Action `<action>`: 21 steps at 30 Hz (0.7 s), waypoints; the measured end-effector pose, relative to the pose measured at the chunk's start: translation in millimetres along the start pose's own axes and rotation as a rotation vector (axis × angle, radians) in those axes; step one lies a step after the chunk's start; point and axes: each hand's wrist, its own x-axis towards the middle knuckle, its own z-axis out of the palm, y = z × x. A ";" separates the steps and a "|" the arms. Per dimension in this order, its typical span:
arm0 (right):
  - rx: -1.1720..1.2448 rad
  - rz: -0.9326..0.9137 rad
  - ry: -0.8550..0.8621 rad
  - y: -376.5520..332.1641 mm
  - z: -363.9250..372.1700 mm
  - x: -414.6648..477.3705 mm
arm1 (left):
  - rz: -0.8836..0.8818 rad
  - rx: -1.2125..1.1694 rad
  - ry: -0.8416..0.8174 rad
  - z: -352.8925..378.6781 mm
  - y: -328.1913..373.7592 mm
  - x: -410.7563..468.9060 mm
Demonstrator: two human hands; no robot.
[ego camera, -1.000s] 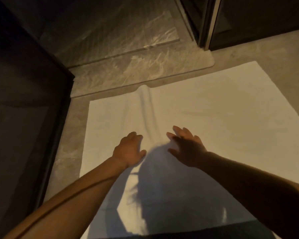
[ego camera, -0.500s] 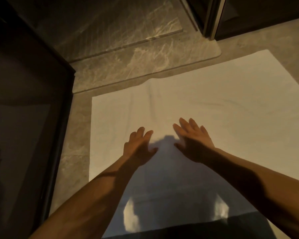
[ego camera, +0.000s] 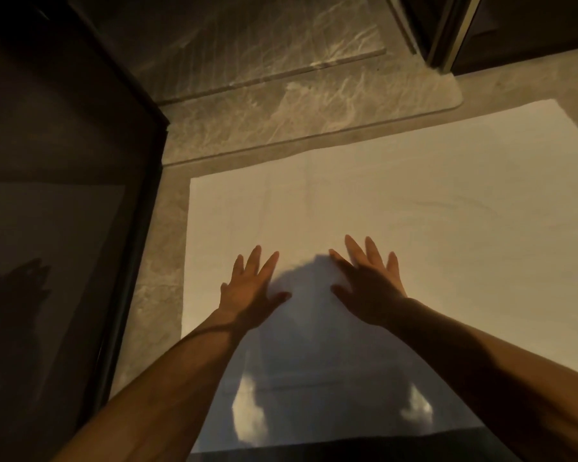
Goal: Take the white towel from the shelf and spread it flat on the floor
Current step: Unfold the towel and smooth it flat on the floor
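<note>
Looked down on a veined marble floor, bordered on the left by a dark glass panel. Found the white towel lying spread flat on that floor, faintly creased. Rested left hand and right hand palm-down on its middle, near each other yet apart, fingers straight, splayed, grasping nothing.

I see the white towel is soft cloth, matt and smooth, with a few faint creases. The floor looks like pale stone with veins, a bit shiny. The dark panel is glossy like glass. The door frame has a shiny metal strip.
</note>
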 end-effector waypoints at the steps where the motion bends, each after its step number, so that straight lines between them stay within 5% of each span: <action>1: 0.000 -0.011 -0.012 -3.2 -0.3 0.7 | -0.004 0.001 -0.003 -1.4 -3.0 -0.7; 8: 0.014 -0.008 0.066 8.4 -10.5 0.8 | -0.068 -0.043 0.084 -1.0 -5.7 -4.4; 21: -0.064 0.051 -0.097 28.1 -8.5 -4.7 | 0.015 -0.062 0.004 8.4 -9.8 -4.3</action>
